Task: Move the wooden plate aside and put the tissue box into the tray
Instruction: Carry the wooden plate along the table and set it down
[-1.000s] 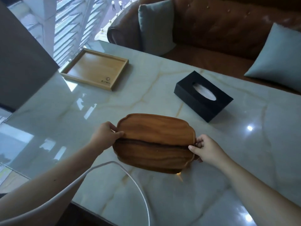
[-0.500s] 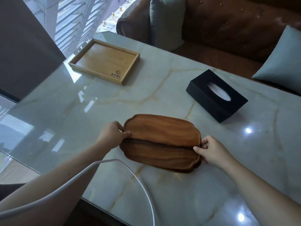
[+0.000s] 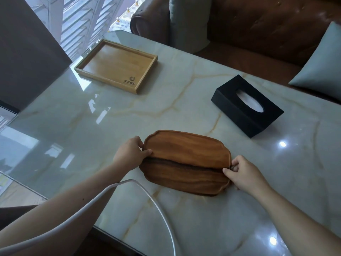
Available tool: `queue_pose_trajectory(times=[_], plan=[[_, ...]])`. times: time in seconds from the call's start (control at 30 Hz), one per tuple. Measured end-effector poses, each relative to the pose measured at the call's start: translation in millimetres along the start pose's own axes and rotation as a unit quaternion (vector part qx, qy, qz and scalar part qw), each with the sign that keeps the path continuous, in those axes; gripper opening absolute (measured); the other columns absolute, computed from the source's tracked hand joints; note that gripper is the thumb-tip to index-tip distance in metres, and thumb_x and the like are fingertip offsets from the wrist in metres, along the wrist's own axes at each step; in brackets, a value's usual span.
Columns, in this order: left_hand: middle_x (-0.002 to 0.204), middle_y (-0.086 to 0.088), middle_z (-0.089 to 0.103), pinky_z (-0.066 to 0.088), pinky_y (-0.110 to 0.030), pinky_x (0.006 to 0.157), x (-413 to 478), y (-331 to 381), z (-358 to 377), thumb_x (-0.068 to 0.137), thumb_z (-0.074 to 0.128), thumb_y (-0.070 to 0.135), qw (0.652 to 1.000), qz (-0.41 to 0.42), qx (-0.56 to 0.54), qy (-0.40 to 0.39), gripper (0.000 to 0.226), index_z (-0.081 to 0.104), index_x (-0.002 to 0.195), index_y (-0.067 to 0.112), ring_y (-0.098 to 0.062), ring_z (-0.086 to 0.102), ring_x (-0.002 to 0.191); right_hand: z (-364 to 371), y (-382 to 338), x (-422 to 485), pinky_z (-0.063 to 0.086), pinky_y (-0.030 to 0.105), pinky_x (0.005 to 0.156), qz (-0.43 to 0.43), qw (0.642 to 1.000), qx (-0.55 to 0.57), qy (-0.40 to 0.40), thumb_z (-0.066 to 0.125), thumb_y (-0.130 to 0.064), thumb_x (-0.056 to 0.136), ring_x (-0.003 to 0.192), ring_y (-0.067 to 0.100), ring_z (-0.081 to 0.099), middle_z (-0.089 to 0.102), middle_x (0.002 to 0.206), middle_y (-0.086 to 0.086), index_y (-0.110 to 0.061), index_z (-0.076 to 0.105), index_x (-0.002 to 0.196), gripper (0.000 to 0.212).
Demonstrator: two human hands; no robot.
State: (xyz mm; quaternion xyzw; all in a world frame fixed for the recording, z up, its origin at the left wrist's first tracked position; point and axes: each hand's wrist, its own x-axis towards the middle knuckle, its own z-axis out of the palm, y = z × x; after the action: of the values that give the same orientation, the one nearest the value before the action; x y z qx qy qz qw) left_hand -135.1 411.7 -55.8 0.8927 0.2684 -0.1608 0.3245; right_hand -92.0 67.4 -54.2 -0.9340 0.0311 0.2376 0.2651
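A dark wooden plate (image 3: 186,161) with a scalloped rim lies flat near the front middle of the marble table (image 3: 166,111). My left hand (image 3: 132,153) grips its left edge and my right hand (image 3: 241,171) grips its right edge. A black tissue box (image 3: 246,106) with white tissue in its oval slot stands to the right, beyond the plate. A light wooden tray (image 3: 118,65) with a raised rim and nothing in it sits at the far left corner.
A brown leather sofa (image 3: 258,24) with grey-blue cushions (image 3: 321,65) runs along the table's far side. A white cable (image 3: 147,198) arcs over the near edge by my left arm. A dark panel and a window lie to the left.
The plate, held at both ends, has come down from a slight lift to rest flat on the table. The view has shifted a little, so everything sits further right.
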Motion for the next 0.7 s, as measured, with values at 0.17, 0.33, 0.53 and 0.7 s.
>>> queue_pose_trajectory(times=[0.17,0.33,0.53,0.7], plan=[[0.085,-0.012,0.072,0.059,-0.043,0.073,2.9,3.8,-5.5,0.078,0.074,0.041,0.999,-0.018,0.013,-0.030,0.039,0.066,0.095,0.007,-0.031,0.070,0.073,-0.6,0.4,2.2,0.040,0.031,0.054,0.021,1.000,0.011,0.018,0.066,-0.039,0.085,0.063,0.022,0.061,0.062,0.067,-0.001,-0.018,0.053,0.078,0.026],[0.080,-0.017,0.072,0.061,-0.049,0.072,7.4,11.4,-11.6,0.079,0.077,0.032,0.996,-0.041,-0.069,-0.043,0.028,0.067,0.087,0.006,-0.035,0.072,0.068,3.3,-10.0,7.0,0.053,0.037,0.064,0.062,0.996,0.064,-0.011,0.064,-0.043,0.085,0.072,0.029,0.064,0.061,0.073,0.005,-0.011,0.056,0.083,0.033],[0.092,-0.011,0.068,0.060,-0.047,0.078,32.9,11.1,-50.5,0.078,0.077,0.029,0.992,-0.031,-0.120,-0.014,0.024,0.064,0.090,0.013,-0.029,0.067,0.081,6.8,-40.4,7.2,0.062,0.050,0.067,0.066,0.975,0.204,-0.052,0.068,-0.033,0.087,0.078,0.032,0.072,0.070,0.090,0.015,-0.008,0.060,0.090,0.026],[0.100,-0.012,0.065,0.054,-0.038,0.076,59.7,-13.9,-97.4,0.079,0.076,0.026,0.991,-0.043,-0.122,0.019,0.034,0.065,0.106,0.008,-0.029,0.063,0.089,26.2,-95.3,23.2,0.062,0.046,0.059,0.049,0.965,0.242,-0.092,0.071,-0.028,0.085,0.078,0.034,0.073,0.071,0.096,0.019,-0.005,0.060,0.095,0.028]])
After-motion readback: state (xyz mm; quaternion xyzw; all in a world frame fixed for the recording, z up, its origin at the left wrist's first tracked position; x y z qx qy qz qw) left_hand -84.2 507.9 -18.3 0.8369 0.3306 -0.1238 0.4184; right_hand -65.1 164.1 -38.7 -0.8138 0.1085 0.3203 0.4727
